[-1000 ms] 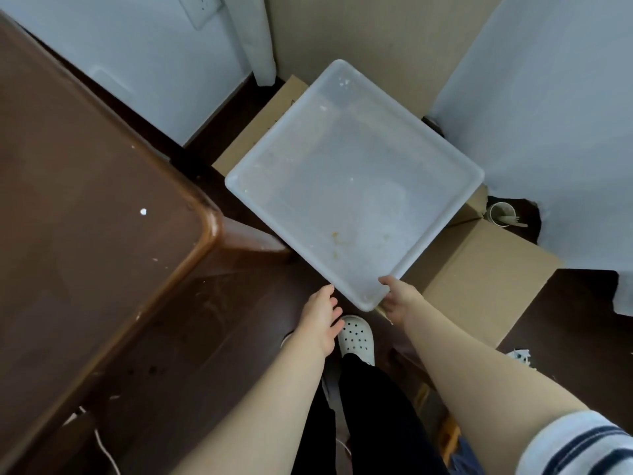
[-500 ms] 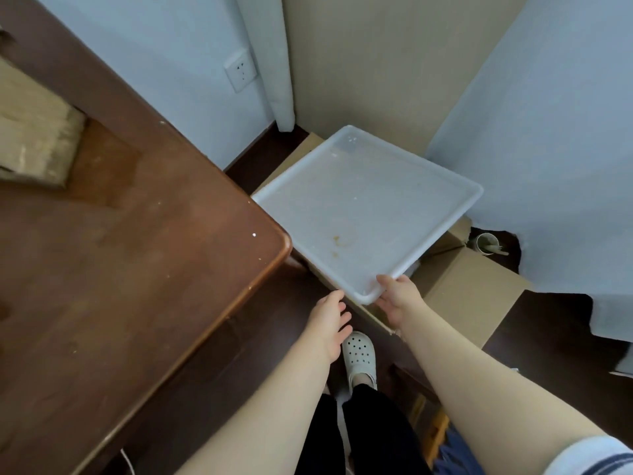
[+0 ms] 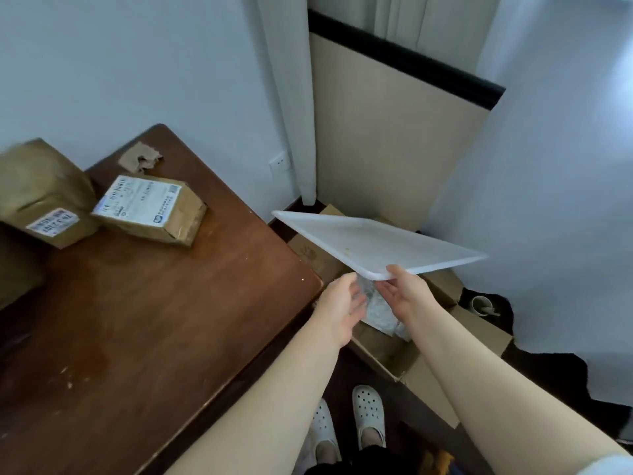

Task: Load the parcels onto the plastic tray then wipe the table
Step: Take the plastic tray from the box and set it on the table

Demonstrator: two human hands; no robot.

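A white translucent plastic tray [image 3: 370, 243] is lifted in the air to the right of the brown table [image 3: 147, 320]. My right hand [image 3: 406, 293] grips its near corner, thumb on top. My left hand [image 3: 342, 303] is open just below that corner, fingers relaxed, holding nothing. Two brown parcels with white labels lie at the table's far left: a flat one [image 3: 150, 209] and a bulkier one [image 3: 44, 197] beside it.
An open cardboard box [image 3: 387, 351] with bubble wrap [image 3: 380, 310] stands on the dark floor under the tray. A torn cardboard scrap [image 3: 140, 157] lies at the table's far edge. A mug [image 3: 481, 305] sits on the floor by the white curtain.
My right hand has raised the tray off the cardboard boxes, uncovering the open box. My view has tilted up, bringing the parcels on the table into sight.
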